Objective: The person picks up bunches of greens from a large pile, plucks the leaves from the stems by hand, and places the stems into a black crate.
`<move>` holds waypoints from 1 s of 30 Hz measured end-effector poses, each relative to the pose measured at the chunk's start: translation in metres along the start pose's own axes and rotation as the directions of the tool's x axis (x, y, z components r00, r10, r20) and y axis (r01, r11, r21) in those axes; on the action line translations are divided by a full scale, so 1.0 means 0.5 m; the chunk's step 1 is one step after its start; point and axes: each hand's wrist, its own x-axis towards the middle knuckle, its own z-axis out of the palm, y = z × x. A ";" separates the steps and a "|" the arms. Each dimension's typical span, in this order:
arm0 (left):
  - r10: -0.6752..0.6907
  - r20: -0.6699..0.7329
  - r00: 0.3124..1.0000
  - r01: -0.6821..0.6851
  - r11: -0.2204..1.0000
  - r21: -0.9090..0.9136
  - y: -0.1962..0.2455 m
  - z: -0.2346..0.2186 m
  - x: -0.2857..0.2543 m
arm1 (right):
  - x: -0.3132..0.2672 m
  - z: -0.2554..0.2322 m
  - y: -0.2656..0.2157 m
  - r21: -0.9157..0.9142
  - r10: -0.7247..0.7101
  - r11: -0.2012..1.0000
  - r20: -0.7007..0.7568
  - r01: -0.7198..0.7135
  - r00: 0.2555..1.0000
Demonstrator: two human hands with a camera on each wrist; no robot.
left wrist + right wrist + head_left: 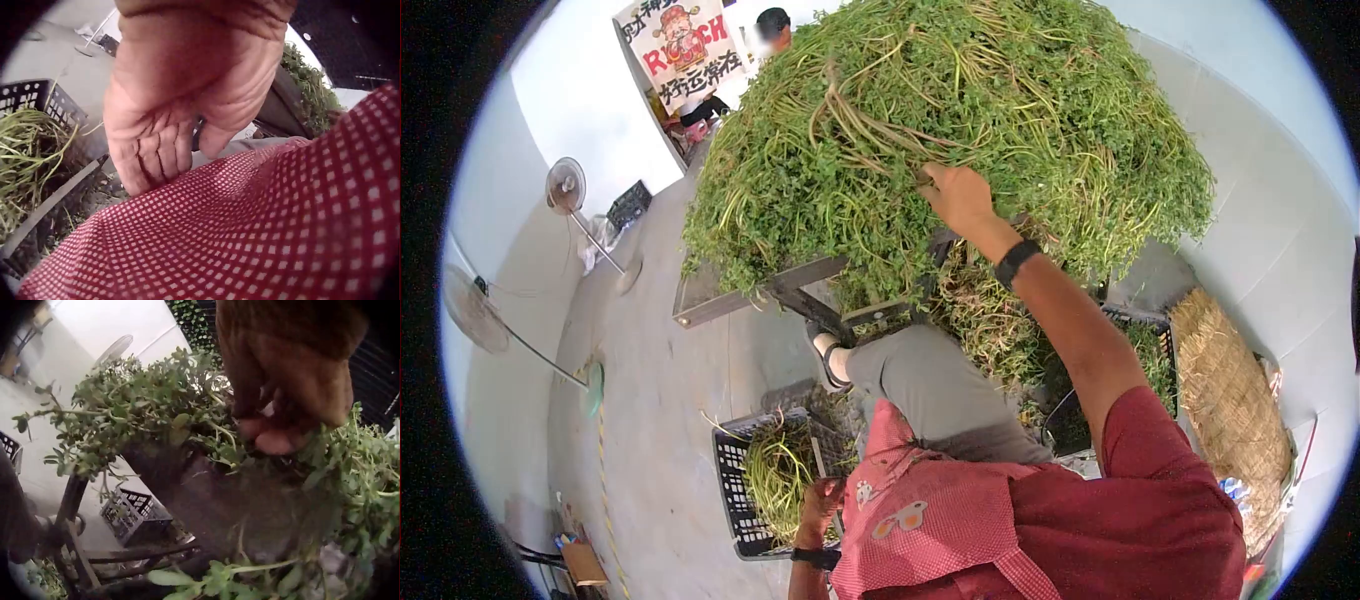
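A large heap of leafy green stems [960,90] covers the raised tabletop in front of me. My right hand [965,205] is at its near side, with curled fingers and thumb pinching stems. In the right wrist view, the fingertips [275,442] sit among small-leaved greens [150,403] and partly hide what they pinch. Low by my lap, my left hand [820,510] hangs with fingers loosely bent and holds nothing. Its fingers [153,162] lie right at the red checked apron [206,231]. Beside that hand, a black crate [730,480] contains long pale-green stems [778,470].
A table frame [750,290] supports the heap. Beneath are more loose plants [985,310] and a second crate [1165,345]. A woven straw roll [1230,400] leans at right. Two standing fans [566,187] are at left; another person [774,30] is behind the heap.
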 end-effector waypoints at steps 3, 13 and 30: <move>0.014 0.029 0.999 -0.016 0.999 0.050 -0.004 0.005 0.020 | -0.031 -0.004 0.024 0.118 0.002 0.993 -0.064 0.006 0.998; 0.286 0.142 0.948 -0.312 0.926 0.214 0.131 0.070 0.002 | -0.149 -0.091 0.151 0.998 0.260 -0.037 0.064 -0.057 0.963; 0.602 0.076 0.795 -0.473 0.693 -0.543 0.437 0.252 -0.065 | -0.454 0.012 -0.100 0.682 -0.510 -0.404 0.385 -0.610 0.769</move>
